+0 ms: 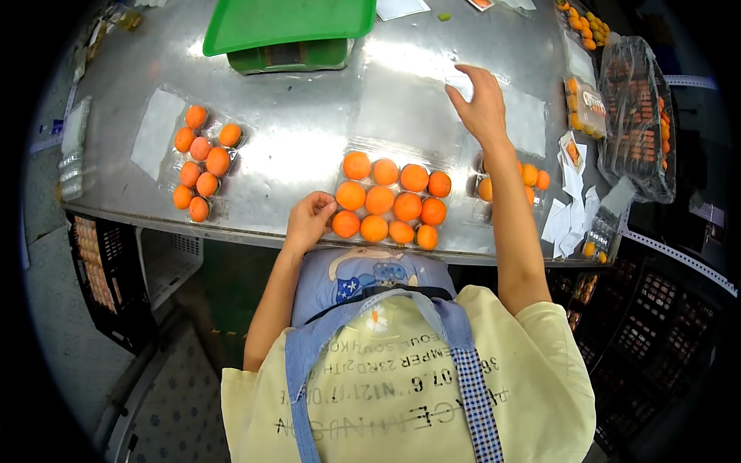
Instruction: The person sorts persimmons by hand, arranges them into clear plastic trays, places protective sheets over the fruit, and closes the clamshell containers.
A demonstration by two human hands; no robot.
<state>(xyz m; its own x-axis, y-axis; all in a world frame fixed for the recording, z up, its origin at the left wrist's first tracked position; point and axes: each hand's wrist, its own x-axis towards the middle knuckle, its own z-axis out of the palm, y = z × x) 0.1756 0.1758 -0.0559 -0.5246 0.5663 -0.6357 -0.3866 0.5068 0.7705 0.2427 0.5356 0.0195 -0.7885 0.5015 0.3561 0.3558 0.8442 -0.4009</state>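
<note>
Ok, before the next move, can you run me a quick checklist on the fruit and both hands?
1. Middle fruits in even rows: ok, three rows of four.
2. Left hand at the middle group: ok, fingers at its left edge.
3. Right hand touching the clear plastic below it: cannot tell.
4. Left group matching the middle count: not ok, nine against twelve.
5. Right group fully visible: not ok, the right forearm covers part.
</note>
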